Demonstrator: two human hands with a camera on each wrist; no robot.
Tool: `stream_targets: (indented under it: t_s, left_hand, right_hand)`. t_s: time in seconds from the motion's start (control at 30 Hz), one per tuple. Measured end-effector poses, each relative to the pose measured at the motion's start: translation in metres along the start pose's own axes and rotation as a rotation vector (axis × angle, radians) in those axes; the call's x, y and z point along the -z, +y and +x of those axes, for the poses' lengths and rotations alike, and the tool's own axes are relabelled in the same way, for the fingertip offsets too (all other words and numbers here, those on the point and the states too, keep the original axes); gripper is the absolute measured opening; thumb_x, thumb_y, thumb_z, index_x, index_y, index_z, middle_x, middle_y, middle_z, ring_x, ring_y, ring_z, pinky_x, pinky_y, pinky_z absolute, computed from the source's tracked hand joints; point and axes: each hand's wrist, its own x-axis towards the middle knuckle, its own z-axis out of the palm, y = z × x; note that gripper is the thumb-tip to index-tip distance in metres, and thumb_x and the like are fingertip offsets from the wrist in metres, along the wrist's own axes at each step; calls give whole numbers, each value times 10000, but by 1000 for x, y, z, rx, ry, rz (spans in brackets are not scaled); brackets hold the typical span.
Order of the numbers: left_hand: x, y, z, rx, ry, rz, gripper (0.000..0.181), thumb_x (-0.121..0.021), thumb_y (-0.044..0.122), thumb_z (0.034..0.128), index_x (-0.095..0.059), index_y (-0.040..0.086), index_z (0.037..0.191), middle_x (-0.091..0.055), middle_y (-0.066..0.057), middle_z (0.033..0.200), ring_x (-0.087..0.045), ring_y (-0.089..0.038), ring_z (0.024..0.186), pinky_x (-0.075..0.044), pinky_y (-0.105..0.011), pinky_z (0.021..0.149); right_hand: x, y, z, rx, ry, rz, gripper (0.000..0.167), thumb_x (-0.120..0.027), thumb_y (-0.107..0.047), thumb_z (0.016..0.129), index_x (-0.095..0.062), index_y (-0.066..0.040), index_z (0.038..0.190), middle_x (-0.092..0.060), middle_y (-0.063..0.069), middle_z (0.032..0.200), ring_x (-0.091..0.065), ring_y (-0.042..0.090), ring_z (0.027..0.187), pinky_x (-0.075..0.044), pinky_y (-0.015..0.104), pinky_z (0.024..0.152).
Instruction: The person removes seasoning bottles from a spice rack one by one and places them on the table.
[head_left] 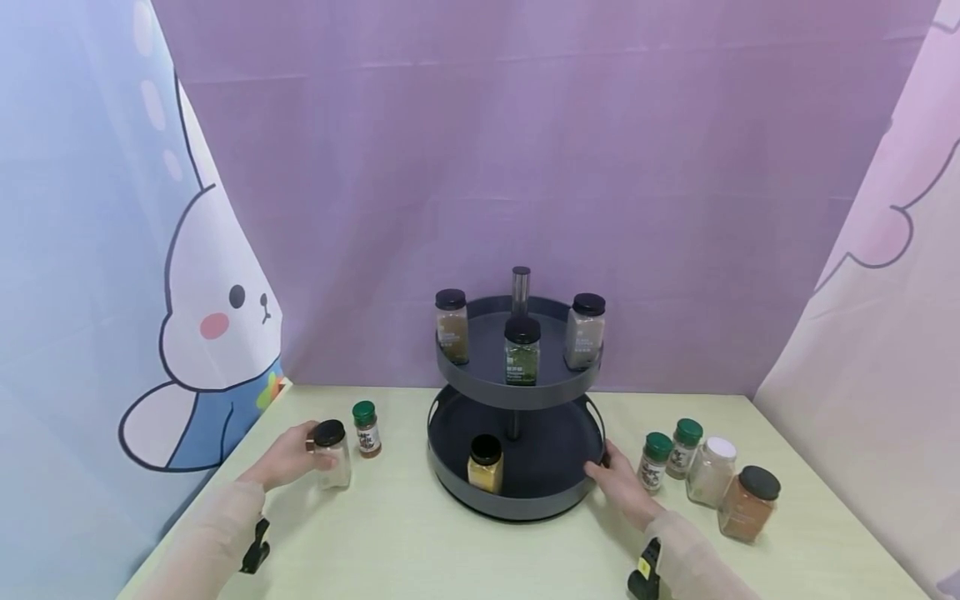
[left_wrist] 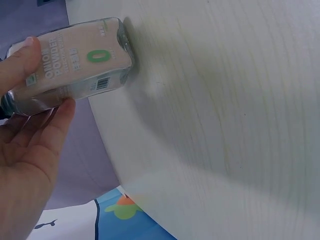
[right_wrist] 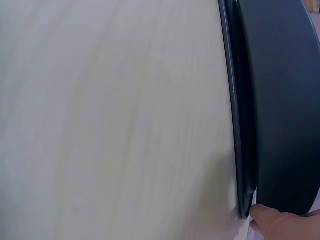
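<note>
My left hand holds a square glass jar of onion powder with a black lid, thumb on one side and fingers on the other. Whether its base touches the table I cannot tell. At centre stands a dark grey two-tier turntable rack. My right hand grips the right side of its lower tier's rim, with some fingers hidden. On that tier is a jar of yellow spice. The upper tier carries a brown spice jar, a green herb jar and a greyish spice jar.
A green-capped spice bottle stands just right of the held jar. Right of the rack are two more green-capped bottles, a white-lidded jar and a black-lidded jar of orange-brown spice. A purple cloth hangs behind the table.
</note>
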Motion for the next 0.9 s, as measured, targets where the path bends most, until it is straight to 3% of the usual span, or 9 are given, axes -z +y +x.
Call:
stream_targets:
  t_s: [0.3,0.63,0.9]
  left_hand:
    - [-1,-4,0,24,3,3,684,-754,226,734,-431,-121,1227,-519,-289,1205,-501,-430,1101,-476,-510,873]
    - [-1,-9,1,-2,8,-15,630,-752,208,738,-457,-113,1192,-547,-271,1169,-527,-407,1077,-492,-492,854]
    - [-2,-8,0,29,11,-19,613,-752,191,736,-459,-108,1185,-534,-284,1183,-523,-413,1081,-490,-502,855]
  right_hand:
    - [1,0,0,5,-7,1,702,-431,-151,938,6,127,1412,-69,338,1465,-97,461,1349,-152,524,1108]
    - [1,1,2,32,-13,-1,697,-433,-144,934,-4,133,1410,-80,344,1461,-109,462,1347,-165,528,1102]
    - [1,2,3,16,-7,-9,696,-432,-142,934,-4,127,1412,-75,342,1462,-108,464,1346,-160,527,1104]
